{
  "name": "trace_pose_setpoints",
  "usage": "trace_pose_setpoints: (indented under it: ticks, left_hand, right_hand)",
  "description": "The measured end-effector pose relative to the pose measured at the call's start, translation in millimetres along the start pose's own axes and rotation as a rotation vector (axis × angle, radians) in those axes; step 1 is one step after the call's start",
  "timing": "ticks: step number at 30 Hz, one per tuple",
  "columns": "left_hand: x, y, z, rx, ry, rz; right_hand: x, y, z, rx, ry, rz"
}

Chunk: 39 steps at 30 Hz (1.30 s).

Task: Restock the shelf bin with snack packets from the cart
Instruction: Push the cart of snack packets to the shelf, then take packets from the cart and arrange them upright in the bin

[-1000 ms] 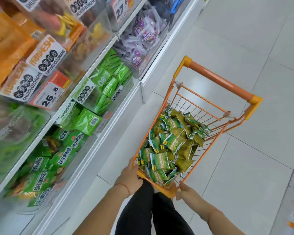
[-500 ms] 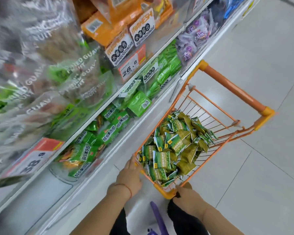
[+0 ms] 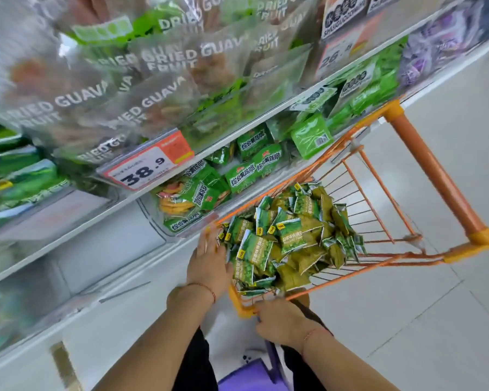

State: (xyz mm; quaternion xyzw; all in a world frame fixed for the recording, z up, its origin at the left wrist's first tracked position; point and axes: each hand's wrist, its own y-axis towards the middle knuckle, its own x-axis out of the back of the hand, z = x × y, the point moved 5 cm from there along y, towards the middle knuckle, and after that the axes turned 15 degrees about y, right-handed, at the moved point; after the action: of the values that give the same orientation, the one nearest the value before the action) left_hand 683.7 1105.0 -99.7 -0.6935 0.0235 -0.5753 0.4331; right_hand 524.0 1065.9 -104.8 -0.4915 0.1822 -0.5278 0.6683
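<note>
The shelf (image 3: 141, 198) runs along the left, with a clear shelf bin (image 3: 181, 213) of green bags on its lower level just beside the orange cart (image 3: 435, 176). The cart basket holds a heap of green snack packets (image 3: 288, 238). The left hand (image 3: 209, 263) rests with straight fingers on the cart's near left rim, touching the packets; the right hand (image 3: 283, 320) curls its grip, it seems, round the cart's near corner, fingers partly hidden
</note>
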Motion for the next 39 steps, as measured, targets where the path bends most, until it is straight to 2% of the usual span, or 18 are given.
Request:
trace_pose_setpoints:
  ticks: [2,3,5,8,10,13,17,21,25,28,31,39]
  left_hand:
    - [-19.5,-2.7,17.5,0.042,0.023,-0.103]
    - [-30.2,-3.3,27.4,0.056,0.017,-0.173]
    - [-47.6,-4.5,43.6,0.069,0.014,-0.324]
    - [-66.8,-10.0,60.1,0.043,-0.065,-0.417]
    - [-75.9,-14.4,71.7,0.008,-0.201,-0.517]
    - [-88.5,-18.9,91.5,-0.051,-0.372,-0.636]
    - [-105.5,-27.6,112.5,-0.088,-0.455,-0.695]
    - [-109.0,-37.2,123.3,-0.152,-0.28,-0.717]
    - [-120.6,-44.4,139.2,-0.123,-0.225,-0.8]
    - [-127.7,-51.3,148.3,-0.046,-0.231,-0.834]
    - [-140.2,-70.0,153.9,0.008,-0.284,-0.799]
    - [-160.5,-103.3,169.4,0.074,-0.322,-0.816]
  right_hand:
    - [3.2,4.7,15.7,0.07,0.028,-0.077]
    - [10.8,5.6,21.6,0.111,0.066,-0.182]
    - [33.3,3.9,30.4,0.241,0.119,-0.489]
    - [67.1,11.4,33.2,0.492,0.034,-0.844]
    - [92.9,26.5,34.4,0.581,-0.073,-0.978]
    - [121.4,47.3,45.2,0.644,-0.173,-1.082]
    - [109.1,74.8,62.5,0.721,-0.232,-1.092]
    - [75.3,94.6,79.3,0.795,-0.26,-1.131]
    - [59.7,99.3,94.1,0.794,-0.207,-1.115]
    - [42.5,98.9,105.3,0.744,-0.279,-1.018]
    - [13.3,93.2,109.4,0.651,-0.278,-0.877]
    - [-41.2,83.7,125.9,0.595,-0.212,-0.755]
